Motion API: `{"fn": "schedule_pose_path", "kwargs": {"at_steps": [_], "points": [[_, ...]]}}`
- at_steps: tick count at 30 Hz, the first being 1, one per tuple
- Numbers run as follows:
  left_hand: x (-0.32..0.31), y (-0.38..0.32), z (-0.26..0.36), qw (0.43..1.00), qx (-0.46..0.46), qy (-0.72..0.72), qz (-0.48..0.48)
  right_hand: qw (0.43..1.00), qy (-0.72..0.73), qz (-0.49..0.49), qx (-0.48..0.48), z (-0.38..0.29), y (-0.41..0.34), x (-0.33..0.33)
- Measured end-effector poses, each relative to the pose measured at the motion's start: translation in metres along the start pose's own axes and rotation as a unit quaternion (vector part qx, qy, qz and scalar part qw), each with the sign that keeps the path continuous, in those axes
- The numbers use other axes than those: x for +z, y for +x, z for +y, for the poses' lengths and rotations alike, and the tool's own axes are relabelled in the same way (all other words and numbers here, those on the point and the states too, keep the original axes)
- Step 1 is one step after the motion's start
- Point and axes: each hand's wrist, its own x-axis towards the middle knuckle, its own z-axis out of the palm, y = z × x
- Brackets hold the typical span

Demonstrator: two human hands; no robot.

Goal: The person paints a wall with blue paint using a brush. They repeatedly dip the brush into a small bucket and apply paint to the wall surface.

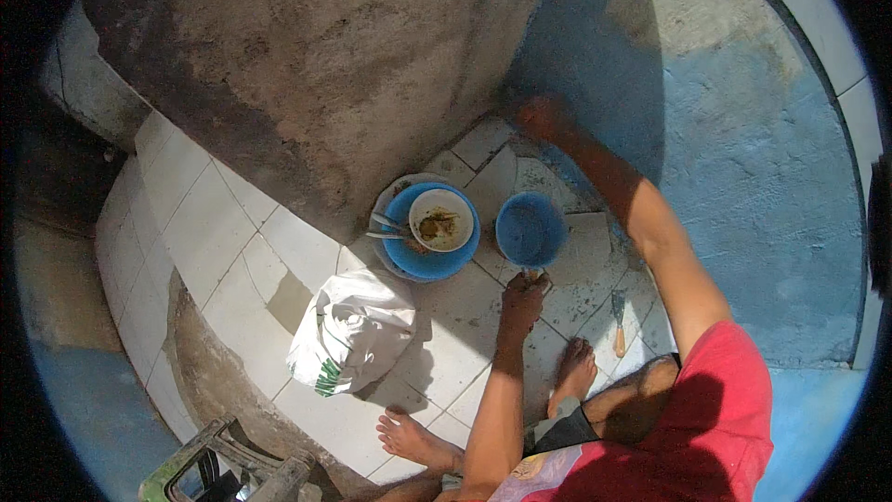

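My left hand [525, 300] grips the handle of a blue plastic dipper [531, 230] just above the tiled floor. What the dipper holds is hard to make out. My right hand [543, 118] reaches to the shaded corner where the bare wall meets the blue wall; its fingers are blurred, so whether it holds anything is unclear. Left of the dipper, a white bowl with brown residue [440, 220] rests in a blue basin [404, 266] with spoons [389, 229], on a larger plate. A putty knife with a wooden handle [619, 341] lies on the tiles near my right foot.
A white sack [359, 335] stands on the floor left of my feet. A worn green crate or frame [223, 460] is at the bottom left. A rough plastered wall [334, 70] rises ahead, and a blue-painted wall [752, 223] runs along my right.
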Motion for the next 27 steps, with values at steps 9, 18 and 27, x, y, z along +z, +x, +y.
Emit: {"fn": "schedule_pose_path", "kwargs": {"at_steps": [9, 18, 27], "points": [[0.006, 0.0, 0.01, 0.994, -0.092, -0.05, 0.005, 0.995, -0.016, -0.007, -0.094, -0.01, -0.018, -0.041], [0.001, 0.037, -0.069, 0.985, 0.151, 0.059, 0.053, 0.967, 0.055, 0.25, 0.001, -0.022, -0.024, -0.107], [0.001, 0.023, -0.042, 0.99, 0.125, 0.029, 0.051, 0.953, 0.247, 0.016, -0.176, -0.047, -0.172, -0.143]]}}
